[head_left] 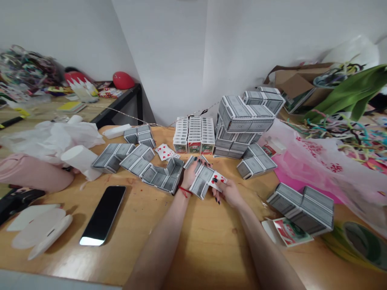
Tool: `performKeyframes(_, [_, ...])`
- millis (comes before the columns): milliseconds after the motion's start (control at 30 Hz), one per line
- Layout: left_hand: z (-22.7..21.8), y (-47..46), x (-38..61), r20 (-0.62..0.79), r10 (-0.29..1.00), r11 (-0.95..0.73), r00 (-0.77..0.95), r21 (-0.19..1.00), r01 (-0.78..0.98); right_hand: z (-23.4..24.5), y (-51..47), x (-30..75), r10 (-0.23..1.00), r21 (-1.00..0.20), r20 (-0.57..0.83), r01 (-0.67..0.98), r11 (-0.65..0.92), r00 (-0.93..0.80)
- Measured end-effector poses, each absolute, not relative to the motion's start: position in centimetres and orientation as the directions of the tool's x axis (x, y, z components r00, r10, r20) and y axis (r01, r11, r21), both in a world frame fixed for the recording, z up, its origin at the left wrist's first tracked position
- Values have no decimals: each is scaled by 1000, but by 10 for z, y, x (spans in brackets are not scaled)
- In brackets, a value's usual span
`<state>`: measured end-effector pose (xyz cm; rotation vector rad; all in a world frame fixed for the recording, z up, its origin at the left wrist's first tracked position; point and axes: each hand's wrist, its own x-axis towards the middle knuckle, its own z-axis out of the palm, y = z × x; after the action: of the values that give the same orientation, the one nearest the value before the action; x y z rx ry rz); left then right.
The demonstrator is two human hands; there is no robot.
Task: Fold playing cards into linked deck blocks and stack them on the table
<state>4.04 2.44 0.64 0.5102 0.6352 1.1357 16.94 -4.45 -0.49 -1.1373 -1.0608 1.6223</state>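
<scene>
One grey-patterned, stepped piece of folded playing cards [198, 186] is held over the counter [208, 229], left grip [189, 177] clamped on its left side, right grip [229, 191] pinching a red-heart card [219, 177] at its right edge, rows of card boxes [194, 136] standing beyond.

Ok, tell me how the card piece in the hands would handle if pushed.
The card piece is probably light, being built of thin cards. Its flat faces might crease under pressure. The heart card jutting from one side could shift.
</scene>
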Motion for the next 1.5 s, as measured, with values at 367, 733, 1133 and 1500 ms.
performKeyframes(367, [18, 23, 29, -115, 974, 220, 193, 668, -711, -2, -41, 179, 939, -897, -294, -289, -335, -178])
performKeyframes(733, [12, 31, 31, -182, 974, 215, 133, 575, -790, 1, -51, 173, 876, -894, -344, -166, -416, -338])
performKeyframes(1133, [16, 22, 40, -100, 983, 181, 151, 597, -782, 1, -49, 167, 924, -939, -306, -87, -332, -228])
performKeyframes(1500, [9, 18, 45, -12, 977, 183, 215, 574, -798, -1, -49, 167, 928, -941, -316, -62, -334, -199])
